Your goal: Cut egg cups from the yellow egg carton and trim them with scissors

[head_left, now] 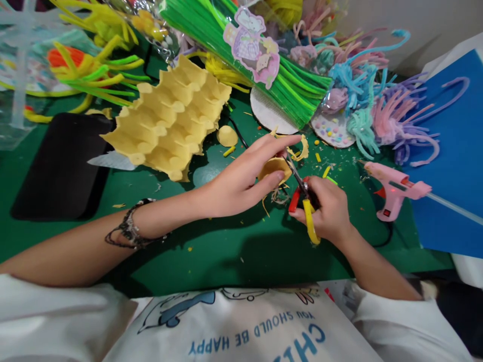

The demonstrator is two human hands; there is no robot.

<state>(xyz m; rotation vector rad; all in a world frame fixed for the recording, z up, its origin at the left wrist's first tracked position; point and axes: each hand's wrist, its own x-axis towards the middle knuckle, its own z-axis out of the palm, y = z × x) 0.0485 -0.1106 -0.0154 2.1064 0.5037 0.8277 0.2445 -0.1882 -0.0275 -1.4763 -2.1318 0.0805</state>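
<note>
My left hand [249,173] is closed around a small yellow egg-carton cup [272,170], with the fingers on its far side and the thumb in front. In my right hand [330,206] is a pair of scissors [310,218] with red and yellow handles. Their blades reach to the cup's rim, close to my left fingertips; the blade tips are partly hidden. A curled trimmed strip [304,148] of the same yellow material lies just beyond the blades. To the left sits a larger piece of yellow egg carton [171,120], with several cups.
A pink glue gun [396,188] stands at the right beside a blue sheet [453,166]. Green pipe cleaners [211,35] in a bag and bundles of pastel pipe cleaners [392,113] line the back. A black flat case [62,166] lies at left. Scraps dot the green table [211,256].
</note>
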